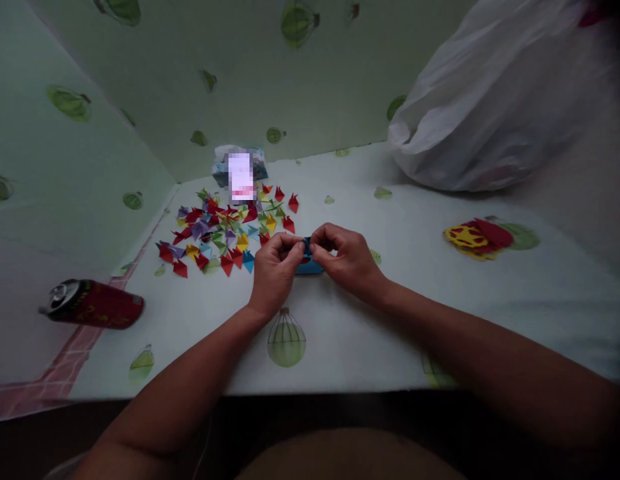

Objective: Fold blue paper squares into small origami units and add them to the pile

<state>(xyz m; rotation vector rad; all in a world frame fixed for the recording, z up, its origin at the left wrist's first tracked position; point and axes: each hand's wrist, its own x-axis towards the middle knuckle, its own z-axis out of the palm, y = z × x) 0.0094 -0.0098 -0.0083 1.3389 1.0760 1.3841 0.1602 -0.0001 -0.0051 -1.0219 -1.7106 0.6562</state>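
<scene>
Over the middle of the table, my left hand (pixel 276 272) and my right hand (pixel 346 259) meet fingertip to fingertip. Both are closed in a pinch on a small dark blue piece of folded paper (pixel 307 244), one hand at each side; its exact shape is mostly hidden by the fingers. Just beneath lies a brighter blue stack of paper (pixel 310 268), with a bit of red showing on top. To the left and beyond my left hand spread many small folded paper cranes (pixel 236 257) in red, yellow, blue, purple and green.
A lit phone (pixel 241 176) leans against a tissue box (pixel 260 164) behind the cranes. On the left stands a dark red drink can (pixel 103 304). Yellow and red paper cut-outs (pixel 473 239) lie at right, below a large white plastic bag (pixel 470 127). The table's front edge is near.
</scene>
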